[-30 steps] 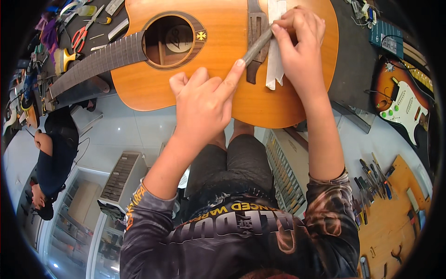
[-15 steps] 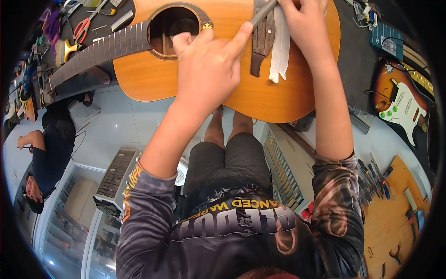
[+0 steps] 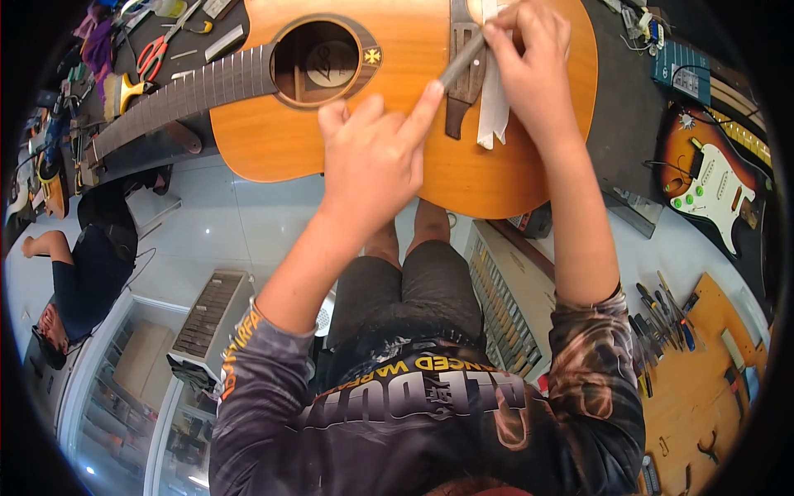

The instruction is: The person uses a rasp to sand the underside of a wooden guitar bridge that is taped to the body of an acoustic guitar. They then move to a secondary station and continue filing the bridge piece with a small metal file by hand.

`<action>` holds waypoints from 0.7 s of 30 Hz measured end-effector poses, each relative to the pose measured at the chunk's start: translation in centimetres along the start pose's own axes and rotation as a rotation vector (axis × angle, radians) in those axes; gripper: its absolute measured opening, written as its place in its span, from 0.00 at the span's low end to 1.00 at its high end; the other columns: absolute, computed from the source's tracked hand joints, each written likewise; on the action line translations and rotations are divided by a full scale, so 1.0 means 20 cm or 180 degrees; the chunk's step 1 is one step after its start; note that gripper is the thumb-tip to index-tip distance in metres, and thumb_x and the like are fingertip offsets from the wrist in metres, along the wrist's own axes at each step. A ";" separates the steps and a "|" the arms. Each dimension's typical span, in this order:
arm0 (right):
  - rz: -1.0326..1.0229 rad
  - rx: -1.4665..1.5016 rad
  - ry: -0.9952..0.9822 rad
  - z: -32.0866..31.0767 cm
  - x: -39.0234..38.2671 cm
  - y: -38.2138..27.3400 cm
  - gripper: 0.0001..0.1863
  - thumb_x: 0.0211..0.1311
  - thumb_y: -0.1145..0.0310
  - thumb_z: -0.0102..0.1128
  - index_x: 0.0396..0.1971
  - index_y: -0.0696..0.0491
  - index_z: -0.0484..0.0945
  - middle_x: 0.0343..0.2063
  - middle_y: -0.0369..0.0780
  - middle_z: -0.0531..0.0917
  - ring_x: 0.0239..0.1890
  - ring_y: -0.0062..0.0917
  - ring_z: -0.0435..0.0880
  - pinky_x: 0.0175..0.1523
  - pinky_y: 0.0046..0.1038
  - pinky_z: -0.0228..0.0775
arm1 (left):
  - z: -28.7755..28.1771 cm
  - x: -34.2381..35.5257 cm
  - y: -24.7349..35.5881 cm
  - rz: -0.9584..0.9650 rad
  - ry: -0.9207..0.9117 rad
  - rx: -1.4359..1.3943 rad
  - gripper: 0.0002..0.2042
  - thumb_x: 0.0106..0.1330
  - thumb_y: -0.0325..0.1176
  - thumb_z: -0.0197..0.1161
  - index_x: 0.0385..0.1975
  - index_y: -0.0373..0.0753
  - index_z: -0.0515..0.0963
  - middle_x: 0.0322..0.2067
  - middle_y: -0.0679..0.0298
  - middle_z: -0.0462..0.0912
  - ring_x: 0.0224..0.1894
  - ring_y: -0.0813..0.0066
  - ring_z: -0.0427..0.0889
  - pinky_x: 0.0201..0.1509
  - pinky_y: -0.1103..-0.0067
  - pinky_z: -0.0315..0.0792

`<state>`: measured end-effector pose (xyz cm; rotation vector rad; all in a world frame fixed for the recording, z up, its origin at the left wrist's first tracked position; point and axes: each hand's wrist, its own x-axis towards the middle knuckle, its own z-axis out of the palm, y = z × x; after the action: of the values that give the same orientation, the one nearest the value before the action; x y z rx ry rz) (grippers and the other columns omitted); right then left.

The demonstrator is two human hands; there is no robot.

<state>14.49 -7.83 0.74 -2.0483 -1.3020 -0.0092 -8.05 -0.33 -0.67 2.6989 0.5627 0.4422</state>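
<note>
An acoustic guitar with an orange-brown top lies face up in front of me, its neck pointing left. My right hand pinches the upper end of a narrow grey bar, seemingly a file, which slants across the dark wooden bridge. At the bar's lower end rests the outstretched index fingertip of my left hand; its thumb is apart and the other fingers are partly bent over the guitar top. Pale tape strips lie along the bridge's right side, partly covered by my right hand.
Red-handled scissors and a yellow-handled brush lie on the dark bench at left. A sunburst electric guitar is at right, above a wooden board with hand tools. Another person is at far left.
The bar and my right hand have shifted toward me and to the left across the bridge. My left hand has come slightly nearer to me, its fingertip still at the bar's end.
</note>
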 end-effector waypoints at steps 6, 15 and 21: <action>0.0178 -0.0014 -0.0002 0.03 0.06 0.02 0.06 0.65 0.77 0.65 0.35 0.57 0.75 0.40 0.45 0.76 0.51 0.45 0.71 0.61 0.43 0.62 | 0.01 0.07 -0.03 0.0083 0.0198 0.0118 0.22 0.69 0.32 0.68 0.63 0.50 0.85 0.22 0.73 0.82 0.32 0.71 0.76 0.48 0.64 0.59; 0.0346 0.0054 -0.0038 0.04 0.10 0.02 0.05 0.67 0.75 0.65 0.35 0.58 0.76 0.42 0.47 0.77 0.53 0.46 0.71 0.63 0.44 0.63 | 0.03 0.07 -0.01 0.0072 0.0321 0.0119 0.26 0.62 0.29 0.67 0.63 0.48 0.85 0.20 0.72 0.77 0.35 0.69 0.77 0.50 0.60 0.62; 0.0091 0.0123 0.0135 0.03 0.08 0.00 0.06 0.67 0.75 0.65 0.35 0.58 0.75 0.43 0.47 0.77 0.54 0.46 0.71 0.63 0.42 0.64 | 0.02 0.06 0.00 -0.0024 0.0191 0.0099 0.25 0.65 0.30 0.68 0.64 0.49 0.84 0.20 0.72 0.78 0.33 0.69 0.76 0.49 0.62 0.60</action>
<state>15.01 -6.32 0.87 -2.0233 -1.2376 -0.0144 -6.77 0.07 -0.66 2.7201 0.6008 0.5179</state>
